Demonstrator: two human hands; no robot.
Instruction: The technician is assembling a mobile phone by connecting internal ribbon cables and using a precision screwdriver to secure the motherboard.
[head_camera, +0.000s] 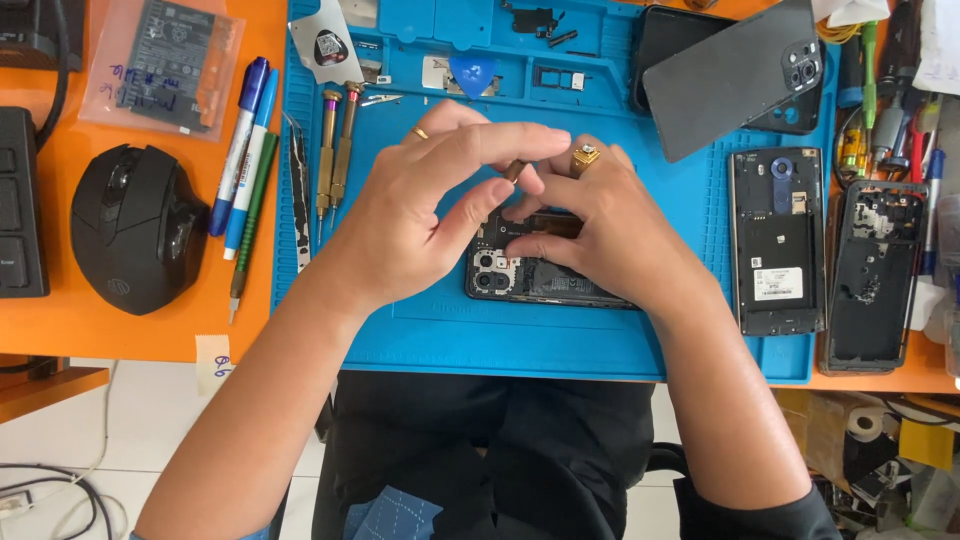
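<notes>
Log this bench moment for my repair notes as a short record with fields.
surface: blue work mat on an orange desk
left hand: fingers pinched over the opened phone
right hand: rests on the opened phone, holds a small brass-coloured tool
left of mat: black mouse, pens
on mat: two brass screwdrivers, blue pick
right side: grey back cover, two more opened phones
</notes>
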